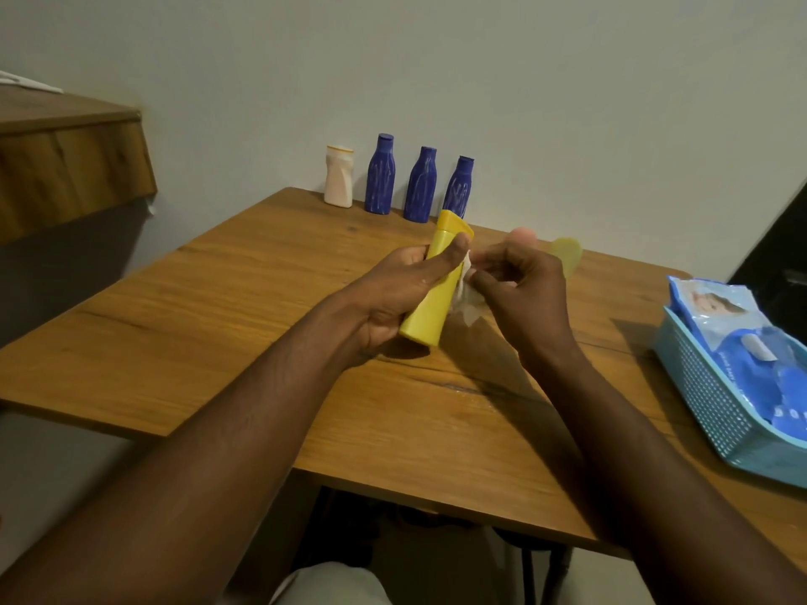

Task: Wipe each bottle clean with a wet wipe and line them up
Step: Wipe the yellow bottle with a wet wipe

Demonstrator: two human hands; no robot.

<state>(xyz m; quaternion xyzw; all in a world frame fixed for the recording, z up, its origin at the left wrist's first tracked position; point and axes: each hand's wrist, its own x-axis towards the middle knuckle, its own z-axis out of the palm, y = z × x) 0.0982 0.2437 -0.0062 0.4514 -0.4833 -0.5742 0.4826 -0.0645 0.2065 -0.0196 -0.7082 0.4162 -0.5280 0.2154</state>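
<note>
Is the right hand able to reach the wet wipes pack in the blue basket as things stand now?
Probably yes. The wet wipes pack lies uncovered in the blue basket, on the same side as the right hand, with only bare table between. But its fingers pinch a wet wipe now.

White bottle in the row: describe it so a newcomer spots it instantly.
Four bottles stand at the far edge of the wooden table, by the wall. The white bottle is leftmost: short and pale, unlike the three taller blue bottles.
</note>
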